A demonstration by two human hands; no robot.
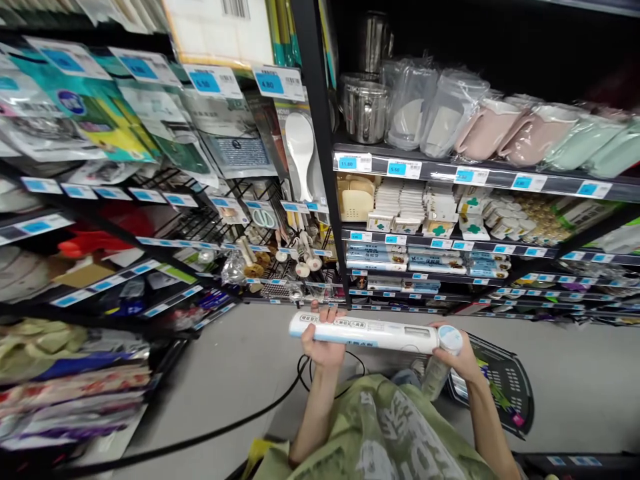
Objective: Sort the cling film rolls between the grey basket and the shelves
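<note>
A long, slim white and light-blue printed package (385,335) lies level across the front of my body. My left hand (324,340) is wrapped round its left part, with fingers over the far side and thumb on the near face. My right hand (463,360) grips at the other end. It also holds a clear container (436,377) with a round white and blue lid (450,339), pressed against the package's tip. The fingers under the lid are partly hidden.
A dark shopping basket (523,377) with several goods stands at my right. Ahead, shelves hold metal mugs (367,110), pink jugs (537,133) and blue-white long packs (375,257). Hanging utensils include a white rice paddle (300,150). A black cable (240,417) runs at the left.
</note>
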